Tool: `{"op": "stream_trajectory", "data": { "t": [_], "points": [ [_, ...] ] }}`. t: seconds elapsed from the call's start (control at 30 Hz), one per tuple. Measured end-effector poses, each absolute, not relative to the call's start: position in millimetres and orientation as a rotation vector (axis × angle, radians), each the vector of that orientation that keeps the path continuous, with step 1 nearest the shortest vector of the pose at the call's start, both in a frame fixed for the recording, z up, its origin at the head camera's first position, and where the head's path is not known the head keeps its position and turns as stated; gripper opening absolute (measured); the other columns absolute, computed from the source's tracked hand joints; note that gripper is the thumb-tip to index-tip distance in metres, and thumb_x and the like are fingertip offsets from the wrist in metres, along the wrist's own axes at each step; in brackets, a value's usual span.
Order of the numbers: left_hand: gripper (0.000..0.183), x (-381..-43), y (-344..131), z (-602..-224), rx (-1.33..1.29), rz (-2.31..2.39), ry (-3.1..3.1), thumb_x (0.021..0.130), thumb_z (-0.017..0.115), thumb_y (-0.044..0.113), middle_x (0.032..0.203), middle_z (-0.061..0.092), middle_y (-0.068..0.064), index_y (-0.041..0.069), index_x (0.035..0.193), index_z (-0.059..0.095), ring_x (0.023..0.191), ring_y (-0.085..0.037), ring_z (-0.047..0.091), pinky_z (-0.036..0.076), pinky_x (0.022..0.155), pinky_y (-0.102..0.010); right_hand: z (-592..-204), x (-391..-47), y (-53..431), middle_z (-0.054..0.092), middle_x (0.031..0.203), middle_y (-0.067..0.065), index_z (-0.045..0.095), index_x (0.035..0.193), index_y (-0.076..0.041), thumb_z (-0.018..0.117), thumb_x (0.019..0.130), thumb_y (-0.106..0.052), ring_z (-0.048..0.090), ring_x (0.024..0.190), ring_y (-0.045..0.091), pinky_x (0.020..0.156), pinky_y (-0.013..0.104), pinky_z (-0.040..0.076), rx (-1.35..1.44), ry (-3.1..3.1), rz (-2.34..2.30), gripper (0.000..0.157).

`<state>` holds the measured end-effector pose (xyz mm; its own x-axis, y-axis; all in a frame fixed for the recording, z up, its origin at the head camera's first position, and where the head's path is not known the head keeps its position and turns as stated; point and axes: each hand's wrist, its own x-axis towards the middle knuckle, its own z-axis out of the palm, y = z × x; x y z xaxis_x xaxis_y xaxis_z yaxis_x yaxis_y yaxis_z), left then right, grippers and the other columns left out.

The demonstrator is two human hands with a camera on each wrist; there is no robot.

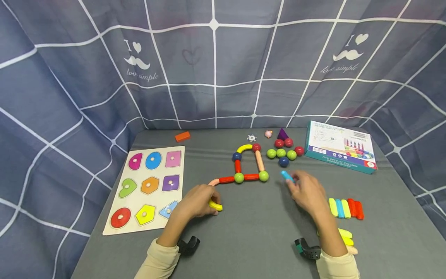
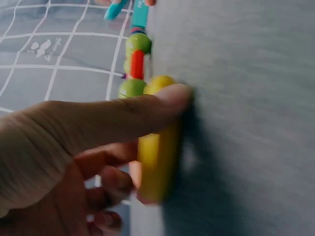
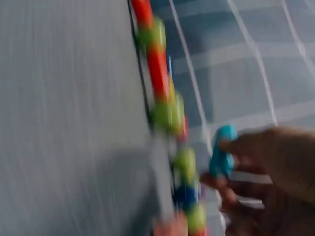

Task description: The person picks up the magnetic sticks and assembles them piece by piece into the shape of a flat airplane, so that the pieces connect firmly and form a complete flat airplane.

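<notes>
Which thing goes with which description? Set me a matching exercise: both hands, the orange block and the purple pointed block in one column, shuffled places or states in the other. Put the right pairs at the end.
Column one
1. left hand
2. right hand
3. orange block
4. purple pointed block

Column two
A. lies just beyond the far edge of the shape board
B. pinches a light-blue piece
C. sits behind two red beads
D. holds a yellow piece

Right pairs: 1-D, 2-B, 3-A, 4-C
</notes>
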<state>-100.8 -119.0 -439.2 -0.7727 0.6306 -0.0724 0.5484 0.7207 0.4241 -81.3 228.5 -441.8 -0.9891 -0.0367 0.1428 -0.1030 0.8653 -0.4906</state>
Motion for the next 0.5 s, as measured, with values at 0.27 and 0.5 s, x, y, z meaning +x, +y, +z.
{"op": "stream_trajectory", "data": {
  "t": [0.27,0.5],
  "points": [
    [0.02,-106.4,-110.0,-432.4,0.949,0.492,2.66,0.064,0.088,0.025,0.067,0.06,0.014,0.022,0.072,0.07,0.059,-0.002,0.048,0.04,0.057,-0.024,-457.4,-79.5,137.4,0.054,0.083,-0.016,0.066,0.097,-0.025,0.068,0.089,-0.029,0.048,0.071,0.002,0.063,0.024,0.04,0.898,-2.931,0.961,0.009],
    [0.02,-110.3,-106.5,-434.6,0.954,0.55,2.631,0.065,0.088,0.023,0.068,0.061,0.014,0.022,0.074,0.069,0.06,-0.001,0.05,0.041,0.058,-0.023,-467.2,-81.9,119.6,0.055,0.086,-0.014,0.066,0.094,-0.026,0.073,0.084,-0.028,0.048,0.074,0.005,0.065,0.026,0.041,0.892,-2.939,0.929,0.012]
  ]
}}
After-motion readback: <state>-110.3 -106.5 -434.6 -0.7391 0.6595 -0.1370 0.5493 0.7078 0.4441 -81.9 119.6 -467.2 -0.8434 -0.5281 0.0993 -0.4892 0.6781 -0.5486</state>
